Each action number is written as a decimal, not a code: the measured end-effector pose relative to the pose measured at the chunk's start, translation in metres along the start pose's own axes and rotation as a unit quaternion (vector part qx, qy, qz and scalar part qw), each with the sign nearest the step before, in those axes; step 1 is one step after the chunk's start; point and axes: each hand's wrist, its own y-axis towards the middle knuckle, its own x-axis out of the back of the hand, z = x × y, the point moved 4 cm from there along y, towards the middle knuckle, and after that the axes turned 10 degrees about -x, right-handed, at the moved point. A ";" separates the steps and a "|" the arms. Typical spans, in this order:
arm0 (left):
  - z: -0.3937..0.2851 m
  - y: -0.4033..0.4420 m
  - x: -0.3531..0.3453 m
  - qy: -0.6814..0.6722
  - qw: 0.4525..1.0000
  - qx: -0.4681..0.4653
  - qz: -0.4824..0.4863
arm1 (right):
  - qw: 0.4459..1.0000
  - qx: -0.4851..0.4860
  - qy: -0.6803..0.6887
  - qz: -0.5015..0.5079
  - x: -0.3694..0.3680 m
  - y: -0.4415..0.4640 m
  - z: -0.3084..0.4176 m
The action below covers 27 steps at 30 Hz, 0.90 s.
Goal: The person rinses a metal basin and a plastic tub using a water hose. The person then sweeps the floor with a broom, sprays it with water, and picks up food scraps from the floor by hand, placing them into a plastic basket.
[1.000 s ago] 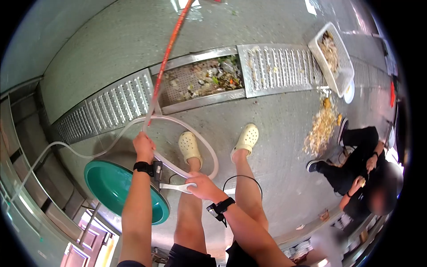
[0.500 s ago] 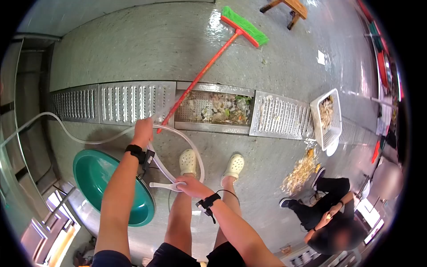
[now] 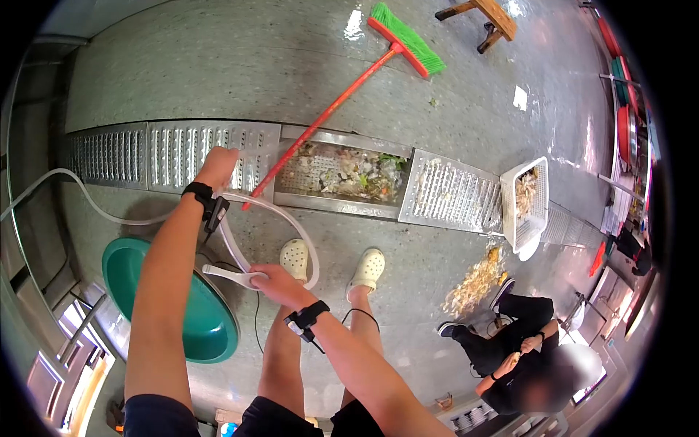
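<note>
My left hand point(image 3: 217, 169) is closed above the metal drain grate, apparently around the end of a clear hose point(image 3: 297, 221). A faint streak like water shows in front of this fist. The hose loops back toward my right hand point(image 3: 280, 284), which is closed on a slim white handle-like piece point(image 3: 229, 275) and a bend of the hose. Exactly what the white piece belongs to is hidden by my fingers. Beneath my left forearm stands a large green basin point(image 3: 207, 328). The red handle of a broom point(image 3: 331, 109) rests across the drain channel near my left hand.
Food scraps point(image 3: 357, 175) fill the uncovered drain section between grates point(image 3: 451, 193). A white basket point(image 3: 539, 211) stands right, near a pile of peelings point(image 3: 473, 284). A co-worker point(image 3: 520, 342) sits beyond. A wooden stool point(image 3: 491, 22) stands at the far side.
My left hand has moved away and slightly left, over the grate, drawing the hose along. My right hand has shifted left and forward with the white piece. The view has moved slightly.
</note>
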 end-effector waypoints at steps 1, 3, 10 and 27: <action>-0.004 0.000 -0.002 0.017 1.000 -0.010 -0.008 | 1.000 0.006 0.003 0.004 -0.001 0.004 0.000; -0.006 0.004 -0.002 0.017 1.000 -0.012 -0.012 | 1.000 -0.009 -0.006 0.017 -0.002 0.006 0.003; 0.006 0.029 -0.006 0.001 1.000 -0.013 0.003 | 1.000 0.012 0.023 -0.009 0.001 0.014 0.008; 0.045 0.081 -0.075 0.280 0.949 -0.081 0.117 | 0.996 0.026 0.087 -0.008 0.003 0.037 -0.017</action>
